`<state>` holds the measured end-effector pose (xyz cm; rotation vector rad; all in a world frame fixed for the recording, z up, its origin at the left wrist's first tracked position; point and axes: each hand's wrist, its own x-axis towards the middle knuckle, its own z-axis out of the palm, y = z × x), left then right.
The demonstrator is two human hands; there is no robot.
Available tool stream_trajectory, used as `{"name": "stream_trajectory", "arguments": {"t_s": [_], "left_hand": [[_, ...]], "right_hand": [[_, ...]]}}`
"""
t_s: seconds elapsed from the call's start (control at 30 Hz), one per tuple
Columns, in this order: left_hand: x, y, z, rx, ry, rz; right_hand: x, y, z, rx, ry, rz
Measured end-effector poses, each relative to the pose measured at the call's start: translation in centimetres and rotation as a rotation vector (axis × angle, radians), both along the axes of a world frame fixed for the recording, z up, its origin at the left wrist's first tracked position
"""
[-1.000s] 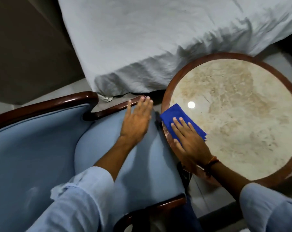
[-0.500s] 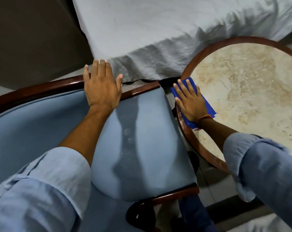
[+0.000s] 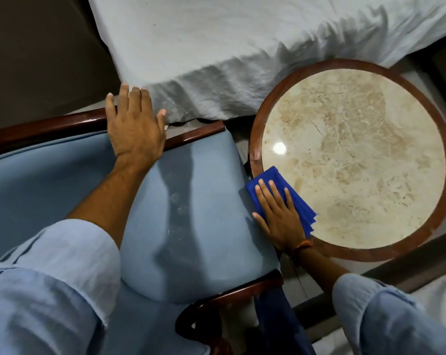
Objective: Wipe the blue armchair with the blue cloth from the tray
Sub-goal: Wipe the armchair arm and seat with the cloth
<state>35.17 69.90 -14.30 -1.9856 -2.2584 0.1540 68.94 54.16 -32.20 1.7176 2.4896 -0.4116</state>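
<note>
The blue armchair [image 3: 196,216] fills the left and middle, with pale blue upholstery and a dark polished wood frame. My left hand [image 3: 135,129] lies flat, fingers spread, on the wooden rail at the chair's far edge. The folded blue cloth [image 3: 280,193] sits at the chair's right side, partly over the rim of the round table. My right hand [image 3: 278,213] presses flat on top of the cloth, fingers together and pointing away from me. Dusty marks and a dark shadow run down the arm's padding.
A round marble-topped table with a wooden rim [image 3: 255,139] stands right beside the chair. A bed with a rumpled white sheet [image 3: 216,47] lies beyond both. A dark wooden bar [image 3: 396,265] crosses the lower right floor.
My right hand has slid the blue cloth toward me along the chair's right side. My left hand stays on the far wooden rail. The view has shifted a little.
</note>
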Motion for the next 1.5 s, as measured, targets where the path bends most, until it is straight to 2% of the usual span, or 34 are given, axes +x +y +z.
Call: {"name": "stream_trajectory", "arguments": {"t_s": [0.1, 0.27, 0.57, 0.73, 0.87, 0.97, 1.1, 1.17, 1.23, 1.33, 1.4, 1.5], "left_hand": [[-0.1, -0.1, 0.1, 0.002, -0.007, -0.008], [0.0, -0.2, 0.1, 0.000, -0.016, -0.018], [-0.1, -0.1, -0.2, -0.014, -0.001, -0.023], [-0.3, -0.1, -0.5, -0.006, 0.003, -0.045], [-1.0, -0.4, -0.4, -0.004, -0.002, -0.117], [-2.8, -1.4, 0.0, 0.031, -0.021, -0.104], [-8.0, -3.7, 1.0, 0.114, -0.054, 0.090], [-11.7, -4.9, 1.6, 0.130, -0.042, 0.152], [-14.9, -6.2, 2.0, 0.139, -0.041, 0.214], [-16.7, -7.3, 2.2, 0.138, -0.029, 0.199], [-16.8, -7.3, 2.2, 0.128, -0.036, 0.183], [-16.8, -7.4, 2.1, 0.128, -0.041, 0.184]], "right_hand": [[0.5, -1.0, -0.1, -0.008, -0.006, -0.011], [-0.8, 2.4, 0.2, 0.022, -0.045, -0.030], [-3.5, 11.9, 1.0, 0.047, 0.055, -0.029], [-4.0, 14.9, 1.3, -0.011, 0.115, -0.048], [-4.3, 14.7, 1.4, -0.040, 0.333, -0.189], [-5.6, 13.2, 1.5, -0.031, 0.402, -0.230], [-8.4, 10.5, 1.2, -0.006, 0.335, -0.104], [-11.4, 9.1, 0.8, -0.079, 0.369, -0.075], [-14.9, 7.7, 0.2, -0.113, 0.359, -0.100], [-19.7, 6.2, -0.5, -0.024, 0.260, -0.169], [-22.6, 5.4, -0.4, -0.025, 0.249, -0.079], [-26.7, 2.4, -0.5, -0.031, 0.224, 0.192]]}}
